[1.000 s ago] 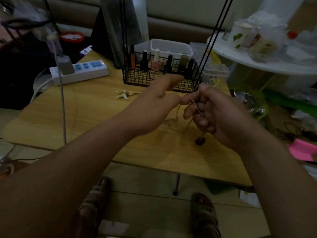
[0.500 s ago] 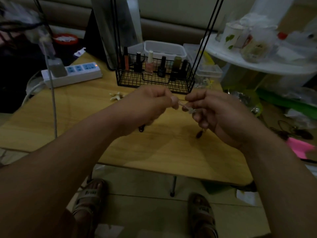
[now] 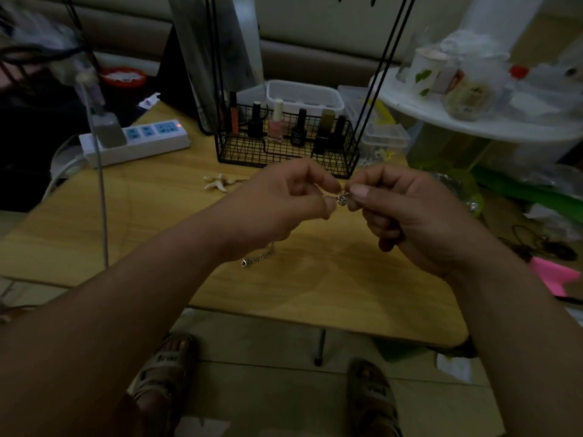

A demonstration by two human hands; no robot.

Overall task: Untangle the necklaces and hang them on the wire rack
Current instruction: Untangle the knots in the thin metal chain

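Silver necklace chain [image 3: 341,198] bunches into a small knot just in front of the wire rack [image 3: 239,151]. The left hand [image 3: 284,206] and the right hand [image 3: 410,212] each pinch it between thumb and forefinger above the wooden table [image 3: 331,285]. Its loose end [image 3: 257,257] trails beneath the left hand, nearer the person than the rack. Nail polish bottles [image 3: 276,127] stand inside the rack, and a white power strip [image 3: 151,146] lies to its left.

Beyond the left hand [image 3: 284,203], nail-polish bottles [image 3: 276,127]; farther left, a white power strip [image 3: 138,145]. Right of the right hand [image 3: 413,219], a pink object [image 3: 553,274].
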